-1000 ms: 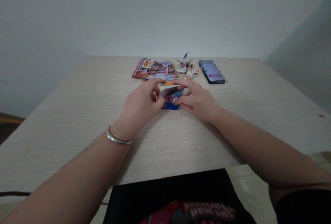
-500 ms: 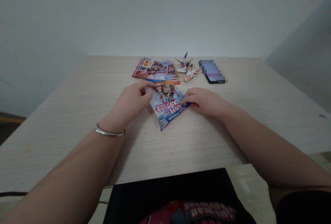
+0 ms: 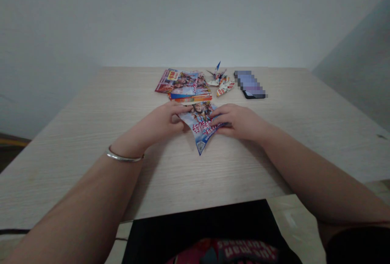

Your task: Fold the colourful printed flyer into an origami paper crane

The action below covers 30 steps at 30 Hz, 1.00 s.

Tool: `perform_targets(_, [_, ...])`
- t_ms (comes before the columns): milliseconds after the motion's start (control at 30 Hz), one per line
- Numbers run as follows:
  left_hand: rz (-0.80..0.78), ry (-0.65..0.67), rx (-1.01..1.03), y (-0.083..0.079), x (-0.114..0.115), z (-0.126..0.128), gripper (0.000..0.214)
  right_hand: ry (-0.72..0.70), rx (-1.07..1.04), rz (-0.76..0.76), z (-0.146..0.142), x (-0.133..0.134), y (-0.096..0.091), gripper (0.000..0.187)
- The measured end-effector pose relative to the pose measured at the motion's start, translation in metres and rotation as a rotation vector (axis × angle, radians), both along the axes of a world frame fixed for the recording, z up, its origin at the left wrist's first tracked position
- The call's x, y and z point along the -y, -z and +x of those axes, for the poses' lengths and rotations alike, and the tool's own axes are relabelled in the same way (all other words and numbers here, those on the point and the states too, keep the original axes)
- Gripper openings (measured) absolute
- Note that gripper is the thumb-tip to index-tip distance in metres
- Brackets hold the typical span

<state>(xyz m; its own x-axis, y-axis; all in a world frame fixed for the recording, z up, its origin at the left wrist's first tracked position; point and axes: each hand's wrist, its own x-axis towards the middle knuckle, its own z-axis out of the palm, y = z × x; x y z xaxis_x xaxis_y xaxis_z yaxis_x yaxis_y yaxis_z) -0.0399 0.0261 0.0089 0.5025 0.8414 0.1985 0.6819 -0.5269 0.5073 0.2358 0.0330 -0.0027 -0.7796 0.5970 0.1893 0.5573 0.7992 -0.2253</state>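
A printed paper sheet [image 3: 198, 130] with blue and red lettering and a small code square is turned cornerwise, its nearest corner pointing toward me. My left hand [image 3: 164, 122] grips the sheet's left side, fingers on top and thumb at the edge. On the right side, my right hand [image 3: 239, 121] holds the sheet with fingers over its face; the thumb is lower, by the edge. Between the two hands the paper bows, its sides curving upward. Just beyond it lies a stack of similar printed leaflets [image 3: 183, 83].
Folded paper figures [image 3: 224, 83] made of printed paper sit right of the stack. Farther right is a phone [image 3: 251, 85] with a blurred screen. The pale wooden table [image 3: 91, 134] meets a wall behind. A black rectangular surface [image 3: 198, 223] lies below the near edge.
The sheet has turned a little and its near corner has shifted right. Its sides are more bent now. My right fingers reach farther over the paper, and my left hand is slightly lower.
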Motion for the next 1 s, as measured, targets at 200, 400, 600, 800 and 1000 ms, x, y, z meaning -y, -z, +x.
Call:
perform_targets(200, [-0.106,-0.099,0.007,0.003,-0.002,-0.003,0.027,0.042,-0.028,-0.031,0.01,-0.007,-0.002,0.02])
perform_targets(400, [-0.205,-0.273,0.03,0.003,0.001,0.002,0.031,0.193,0.03,-0.083,0.005,-0.007,-0.007,0.026])
perform_targets(600, [-0.363,-0.241,0.334,0.008,0.001,0.01,0.047,0.32,-0.124,-0.201,-0.006,-0.003,-0.01,0.014])
perform_targets(800, [-0.389,-0.094,0.367,0.012,0.004,0.014,0.062,0.466,-0.411,-0.447,-0.008,-0.002,-0.002,0.045])
perform_targets(1000, [-0.484,-0.023,0.412,0.006,0.012,0.021,0.054,0.374,-0.535,-0.592,-0.01,-0.005,0.004,0.058])
